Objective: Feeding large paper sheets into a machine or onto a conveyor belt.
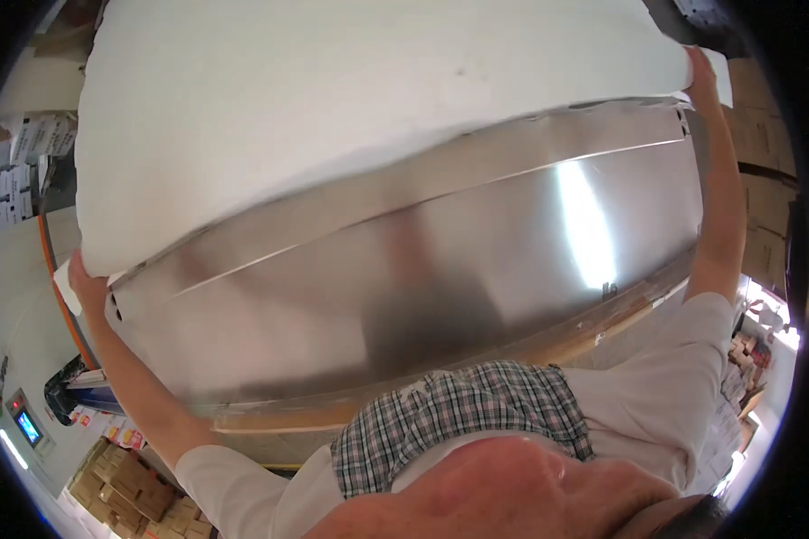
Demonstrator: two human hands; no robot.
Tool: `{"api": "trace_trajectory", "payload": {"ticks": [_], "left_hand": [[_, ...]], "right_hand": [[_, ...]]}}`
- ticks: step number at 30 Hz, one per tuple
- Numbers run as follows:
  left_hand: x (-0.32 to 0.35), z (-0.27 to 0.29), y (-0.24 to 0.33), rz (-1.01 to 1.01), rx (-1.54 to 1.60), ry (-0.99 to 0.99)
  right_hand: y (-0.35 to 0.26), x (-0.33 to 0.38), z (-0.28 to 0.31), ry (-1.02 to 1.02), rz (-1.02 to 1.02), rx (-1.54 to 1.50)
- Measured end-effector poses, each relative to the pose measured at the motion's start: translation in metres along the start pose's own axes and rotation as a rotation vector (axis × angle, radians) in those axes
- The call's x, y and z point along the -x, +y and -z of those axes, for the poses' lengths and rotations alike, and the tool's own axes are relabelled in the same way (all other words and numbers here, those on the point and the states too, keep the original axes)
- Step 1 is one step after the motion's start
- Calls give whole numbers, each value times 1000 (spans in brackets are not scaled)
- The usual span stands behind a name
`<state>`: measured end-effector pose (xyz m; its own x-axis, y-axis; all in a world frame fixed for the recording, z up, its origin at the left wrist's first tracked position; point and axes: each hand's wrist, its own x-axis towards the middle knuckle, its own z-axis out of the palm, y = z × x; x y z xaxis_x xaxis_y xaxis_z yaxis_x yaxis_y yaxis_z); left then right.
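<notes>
A large white sheet (333,90) spreads across the far part of the view, with a small dark mark on it. It lies above a shiny metal surface (315,287) that has a raised fold line and a bright light reflection. At the sheet's near left corner, my left hand (84,280) is closed on its edge. My right hand (702,79) grips the edge at the near right corner, with a white flap showing beyond the fingers. Both arms are spread wide. Whether the sheet is cloth, paper or foam I cannot tell.
A wooden strip (288,418) under clear film runs along the metal's near edge, close to my body. Cardboard boxes are stacked at lower left (126,485) and on the right (760,135). An orange edge (58,278) and a small lit screen (29,428) are at left.
</notes>
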<state>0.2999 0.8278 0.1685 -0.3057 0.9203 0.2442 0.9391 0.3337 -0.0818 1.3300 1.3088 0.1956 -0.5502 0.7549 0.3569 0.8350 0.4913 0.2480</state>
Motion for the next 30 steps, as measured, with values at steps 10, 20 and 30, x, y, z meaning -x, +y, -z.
{"api": "trace_trajectory", "payload": {"ticks": [10, 20, 30], "left_hand": [[91, 123, -31, -19, -7, 149], [284, 86, 40, 81, -14, -87], [322, 72, 50, 152, -14, -334]], "right_hand": [[-18, 88, 119, -14, -41, -11], [-125, 279, 119, -309, -192, -87], [-119, 316, 107, -534, -127, -74]]}}
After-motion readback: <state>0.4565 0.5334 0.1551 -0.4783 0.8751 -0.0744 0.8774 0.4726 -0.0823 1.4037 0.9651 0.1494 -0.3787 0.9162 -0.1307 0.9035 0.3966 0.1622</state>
